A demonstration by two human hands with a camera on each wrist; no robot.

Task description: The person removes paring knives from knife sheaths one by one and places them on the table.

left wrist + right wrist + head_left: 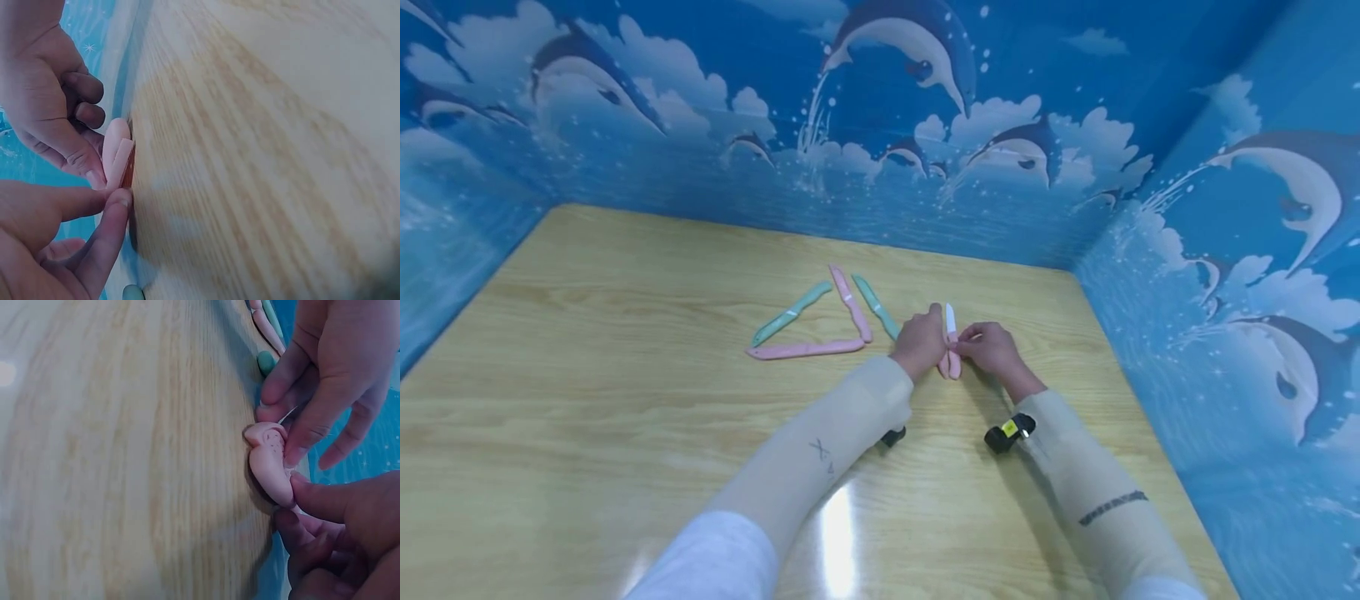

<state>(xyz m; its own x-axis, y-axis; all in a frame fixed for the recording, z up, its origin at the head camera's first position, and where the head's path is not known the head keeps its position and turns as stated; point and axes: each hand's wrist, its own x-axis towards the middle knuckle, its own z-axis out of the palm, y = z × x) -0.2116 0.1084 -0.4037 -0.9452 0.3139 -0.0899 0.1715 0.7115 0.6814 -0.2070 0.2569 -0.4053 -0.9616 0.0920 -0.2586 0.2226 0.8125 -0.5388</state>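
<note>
Pink knife (955, 363), its white blade (951, 319) bare, lies right of the nearest green knife (876, 306) in the head view, with the left hand (921, 342) between the two and the right hand (990, 347) farthest from that green knife, presumably so they steady the work from opposite sides. In the left wrist view, the left thumb and finger pinch a second pink piece (122, 164) nearer the green knife, while in the right wrist view the right hand grasps the knife's handle (269, 470), thumb and finger parted only by its thickness
</note>
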